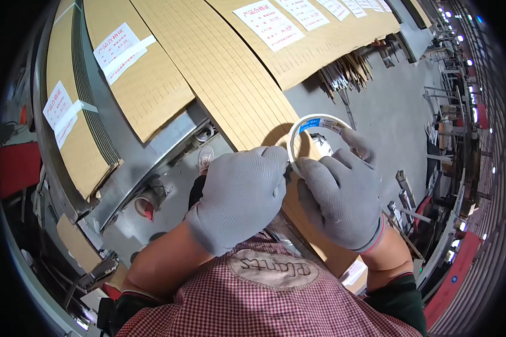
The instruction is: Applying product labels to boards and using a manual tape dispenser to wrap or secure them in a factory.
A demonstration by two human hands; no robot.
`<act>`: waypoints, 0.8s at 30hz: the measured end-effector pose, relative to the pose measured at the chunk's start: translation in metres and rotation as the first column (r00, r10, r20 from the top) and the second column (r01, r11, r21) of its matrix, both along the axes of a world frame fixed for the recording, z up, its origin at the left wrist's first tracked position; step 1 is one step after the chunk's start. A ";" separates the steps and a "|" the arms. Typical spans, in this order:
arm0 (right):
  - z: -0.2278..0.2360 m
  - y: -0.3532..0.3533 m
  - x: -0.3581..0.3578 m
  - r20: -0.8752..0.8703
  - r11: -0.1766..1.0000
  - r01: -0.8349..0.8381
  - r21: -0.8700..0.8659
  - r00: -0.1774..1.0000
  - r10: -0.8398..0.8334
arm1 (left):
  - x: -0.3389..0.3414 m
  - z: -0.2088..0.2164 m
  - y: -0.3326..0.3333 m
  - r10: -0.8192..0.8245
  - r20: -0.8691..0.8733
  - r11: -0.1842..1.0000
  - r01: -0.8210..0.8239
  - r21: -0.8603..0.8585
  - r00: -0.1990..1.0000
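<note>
In front of my chest I hold a roll of tape (291, 144), a pale ring with a blue printed patch on its inner wall. My gloved right hand (343, 194) is closed round its near and right side, with the thumb and fingers at the rim. The gloved left hand (243, 188) is curled shut against the roll's left edge; its fingertips are partly hidden, and whether they pinch the loose tape end does not show. Just beyond the roll lies a long tan board (230, 84) with dark parallel lines, the ring's shadow falling on it.
Brown-covered bundles with white labels (118, 50) lie left of the board, one (76, 123) bound with white tape. Another labelled brown sheet (320, 39) lies far right, thin strips (346, 76) poking out beneath. A metal table edge (152, 146) and grey floor (399, 106) show around.
</note>
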State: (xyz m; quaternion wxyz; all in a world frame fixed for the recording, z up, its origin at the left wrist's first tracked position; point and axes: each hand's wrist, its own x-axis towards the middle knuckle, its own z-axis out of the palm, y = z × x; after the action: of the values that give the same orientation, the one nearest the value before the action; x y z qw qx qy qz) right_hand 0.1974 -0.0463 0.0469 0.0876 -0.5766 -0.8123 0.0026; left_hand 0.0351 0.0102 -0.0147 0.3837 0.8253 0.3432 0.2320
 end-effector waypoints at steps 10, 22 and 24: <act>0.028 -0.001 0.026 -0.359 0.824 -0.417 -0.384 0.890 0.283 | -0.027 0.006 -0.022 -0.246 0.396 0.940 0.317 -0.124 0.885; -0.132 0.073 0.095 -0.562 0.564 -0.137 -0.814 0.430 -0.706 | -0.004 -0.216 -0.006 0.018 0.557 0.681 0.397 -0.615 0.830; -0.098 0.047 0.059 -0.701 0.820 0.140 -0.555 0.452 -0.552 | -0.007 -0.219 -0.007 -0.072 0.478 0.856 0.300 -0.420 0.875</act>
State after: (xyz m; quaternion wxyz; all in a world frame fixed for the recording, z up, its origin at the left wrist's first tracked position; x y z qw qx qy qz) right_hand 0.2561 0.0005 -0.0515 0.3386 -0.6635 -0.5063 0.4346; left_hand 0.0281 0.0032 -0.2341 0.6661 0.6580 0.2089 0.2824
